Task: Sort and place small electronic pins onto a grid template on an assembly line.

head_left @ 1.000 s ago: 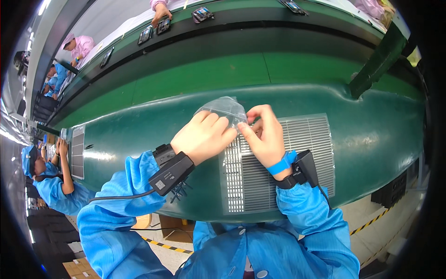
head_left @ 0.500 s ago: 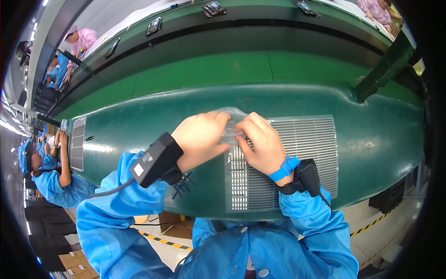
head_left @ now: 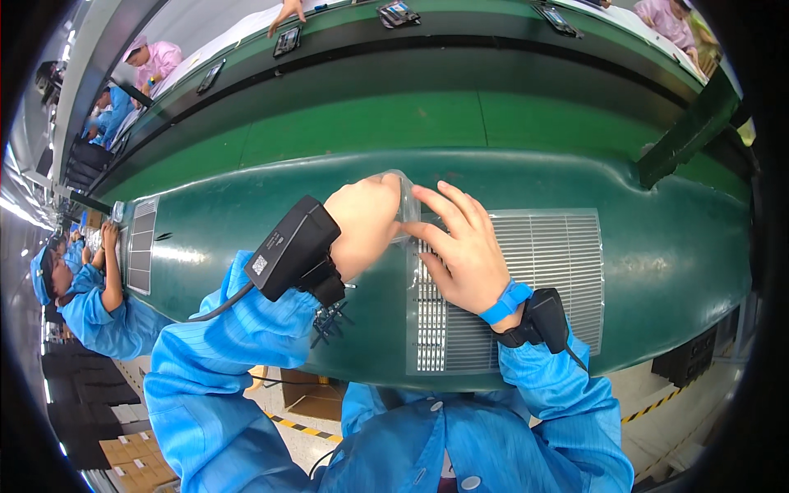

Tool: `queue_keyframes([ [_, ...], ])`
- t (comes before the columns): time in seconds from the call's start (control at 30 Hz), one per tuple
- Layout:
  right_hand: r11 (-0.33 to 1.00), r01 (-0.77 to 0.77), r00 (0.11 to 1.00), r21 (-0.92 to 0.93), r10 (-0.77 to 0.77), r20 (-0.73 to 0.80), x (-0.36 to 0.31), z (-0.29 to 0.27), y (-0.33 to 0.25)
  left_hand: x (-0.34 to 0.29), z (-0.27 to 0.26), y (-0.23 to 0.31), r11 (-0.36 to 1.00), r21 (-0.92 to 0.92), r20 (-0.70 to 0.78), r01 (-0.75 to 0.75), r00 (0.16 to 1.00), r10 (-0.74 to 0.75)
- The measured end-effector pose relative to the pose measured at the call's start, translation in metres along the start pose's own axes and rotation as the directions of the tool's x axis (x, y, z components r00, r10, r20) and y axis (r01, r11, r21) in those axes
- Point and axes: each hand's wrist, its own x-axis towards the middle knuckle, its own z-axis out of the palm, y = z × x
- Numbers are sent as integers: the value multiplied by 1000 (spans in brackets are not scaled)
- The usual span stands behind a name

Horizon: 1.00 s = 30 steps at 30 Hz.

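My left hand (head_left: 366, 222) is closed, its fingers curled round a clear plastic piece (head_left: 406, 197) that looks like a small bag; its lower part is mostly hidden. Stretched and spread, the fingers of my right hand (head_left: 467, 255) reach toward that plastic, the index and thumb side close to its edge. Whether they touch it I cannot tell. Beneath my right hand lies a clear sheet of narrow silver-grey strips (head_left: 551, 279), with brighter short pieces down its left side. Several small dark sprigs of parts (head_left: 330, 324) lie on the green work surface (head_left: 246, 222) below my left wrist.
Another strip sheet (head_left: 141, 246) lies at the far left beside a co-worker (head_left: 94, 287) in blue. Across the far bench are several dark devices (head_left: 398, 14) and other people. A green post (head_left: 694, 135) rises at the right. An open carton (head_left: 312, 398) stands below the near edge.
My right fingers have opened from a pinch on the plastic and spread out. My left hand has turned, its thumb tucked in, still holding the plastic. A person's hand now shows at the far bench.
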Motion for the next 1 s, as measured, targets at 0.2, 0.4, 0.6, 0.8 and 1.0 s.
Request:
queue_keyframes([
  [0.2, 998, -58, 998, 39, 59, -33, -1, 5, 6, -5, -11, -12, 986, -161, -104, -51, 994, 34],
  [0.4, 984, -97, 994, 149, 105, -41, -1, 9, 5, -29, -21, -11, 876, -426, -511, -225, 859, -28],
  [0.6, 971, -104, 990, 216, 121, -66, -3, 14, 7, -46, -8, -19, 971, 6, -510, -240, 834, 209],
  [0.8, 989, -76, 997, 125, 78, -11, -4, 18, 7, -17, -13, -21, 948, 165, 29, -271, 962, 270],
  [1.0, 994, -86, 996, 64, 84, 42, -6, 26, 13, 15, 6, -36, 978, 146, 209, -150, 971, 118],
])
